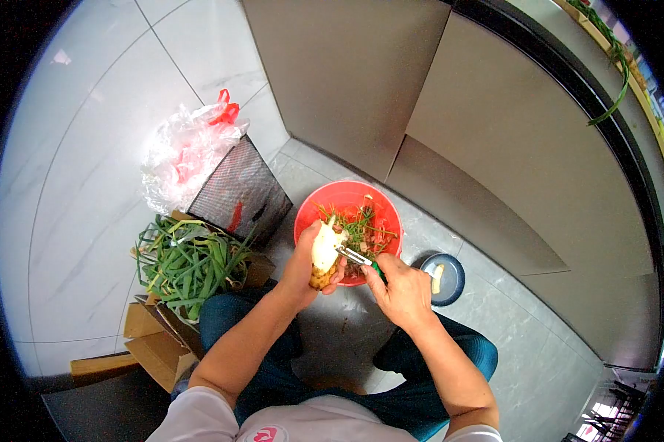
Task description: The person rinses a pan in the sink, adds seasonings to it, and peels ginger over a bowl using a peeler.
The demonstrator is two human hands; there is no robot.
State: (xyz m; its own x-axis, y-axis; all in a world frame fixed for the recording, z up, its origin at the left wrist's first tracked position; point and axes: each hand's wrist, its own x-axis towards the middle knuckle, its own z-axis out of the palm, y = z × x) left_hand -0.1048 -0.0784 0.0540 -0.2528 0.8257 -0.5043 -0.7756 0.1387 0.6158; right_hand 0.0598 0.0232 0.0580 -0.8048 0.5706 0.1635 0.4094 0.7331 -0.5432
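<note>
My left hand (302, 264) is closed round a potato (322, 252), pale and peeled over most of its upper part, with brown skin left at the lower end. In my right hand (404, 291) is a peeler (355, 255) with a metal head and a green handle, mostly covered by my fingers. The peeler's head touches or nearly touches the potato's right side. Both hands are over the near rim of a red bucket (391, 214), which holds green stalks and scraps.
A dark bowl (453, 289) with a pale yellow piece (438, 278) stands on the floor at right. Leafy green onions (192, 265) fill a cardboard box (155, 335) at left. Behind it stands a mesh bin (245, 193) with plastic bags (188, 158). Grey cabinets (487, 140) border the right.
</note>
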